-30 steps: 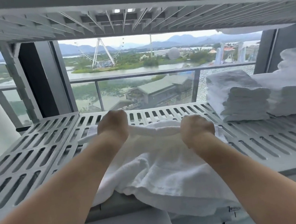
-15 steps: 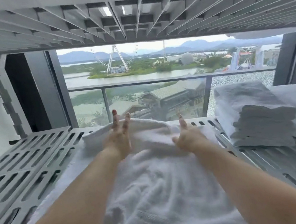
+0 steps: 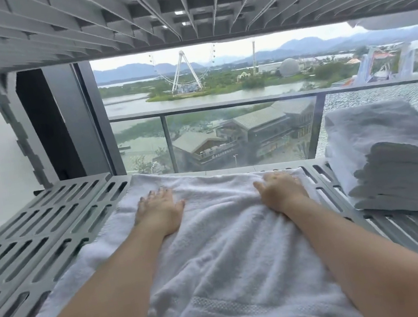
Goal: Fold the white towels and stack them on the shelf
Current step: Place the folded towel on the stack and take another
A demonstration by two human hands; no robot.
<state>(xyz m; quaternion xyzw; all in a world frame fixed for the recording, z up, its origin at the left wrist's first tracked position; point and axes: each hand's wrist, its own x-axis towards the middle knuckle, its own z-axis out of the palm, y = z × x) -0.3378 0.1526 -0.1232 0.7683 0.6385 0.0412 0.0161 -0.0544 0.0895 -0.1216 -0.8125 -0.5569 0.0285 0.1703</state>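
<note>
So, left hand [image 3: 159, 207]: I see it palm-down, fingers straight and spread, pressing the far end of the towel [image 3: 225, 251] — arm fully extended.
right hand [image 3: 280, 191]: same pose, fingers flat, near the far right corner.
towel: laid out lengthwise on the slatted shelf [image 3: 37, 240], wrinkled between both forearms.
folded stack [image 3: 401, 171]: same shelf, right of the towel — not touching it.

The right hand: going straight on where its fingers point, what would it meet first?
The right hand lies flat on the white towel; ahead lie only the towel's far edge and the shelf rim, then probably window glass.
</note>
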